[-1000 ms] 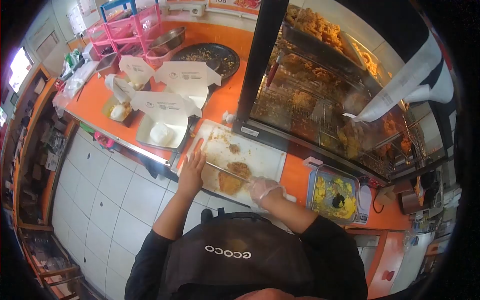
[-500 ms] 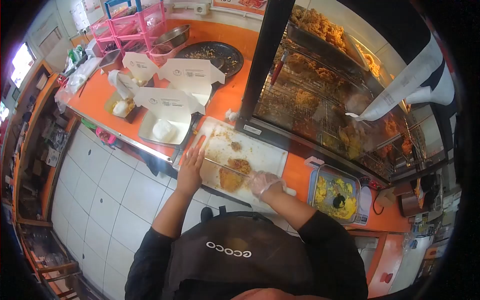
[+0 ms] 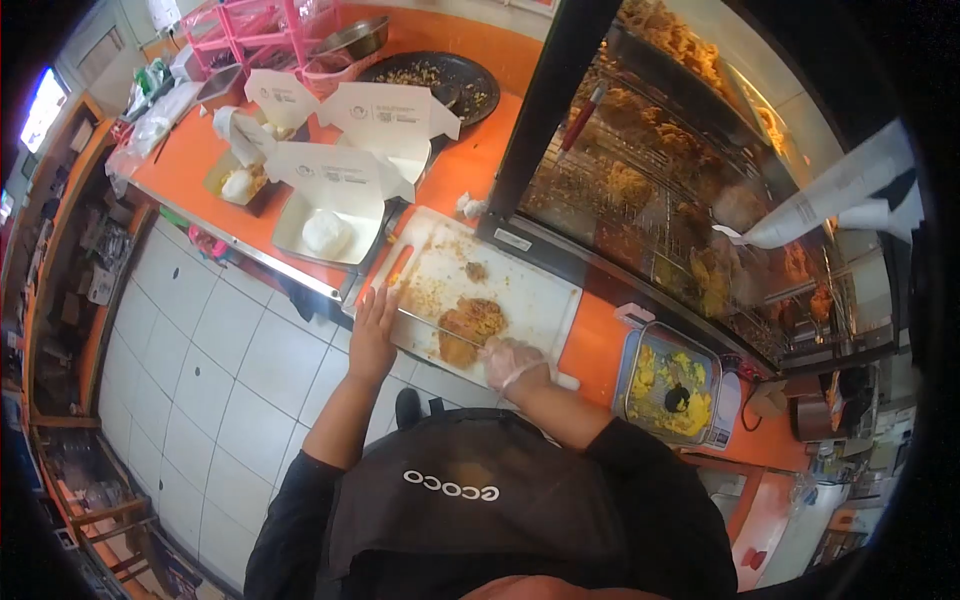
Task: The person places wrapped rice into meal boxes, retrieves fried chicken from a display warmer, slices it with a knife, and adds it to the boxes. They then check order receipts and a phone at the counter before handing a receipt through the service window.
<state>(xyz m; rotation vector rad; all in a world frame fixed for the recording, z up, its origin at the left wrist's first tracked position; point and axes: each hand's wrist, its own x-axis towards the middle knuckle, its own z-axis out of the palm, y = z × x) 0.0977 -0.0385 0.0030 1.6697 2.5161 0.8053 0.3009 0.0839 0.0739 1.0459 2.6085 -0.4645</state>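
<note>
A white cutting board (image 3: 530, 290) scattered with crumbs lies in front of me. On it is a flat brown fried piece (image 3: 470, 330), with a small brown bit (image 3: 476, 271) farther back. My right hand (image 3: 512, 362), in a clear plastic glove, is wrapped round the handle end of a long thin knife (image 3: 428, 322), whose blade runs leftward across the fried piece. My bare left hand (image 3: 374, 335) rests at the board's left edge by the blade's far end, fingers stretched out, holding nothing I can make out.
Open white boxes, one with a white round lump (image 3: 326, 234), stand at the left. Behind them are a dark round tray (image 3: 480, 92) and pink racks (image 3: 240, 40). A glass cabinet (image 3: 640, 190) of fried food rises at the right, beside a container of yellow food (image 3: 668, 388).
The view has shifted a little. My right hand and the knife have moved slightly toward me over the fried piece. My left hand stays by the board's left edge.
</note>
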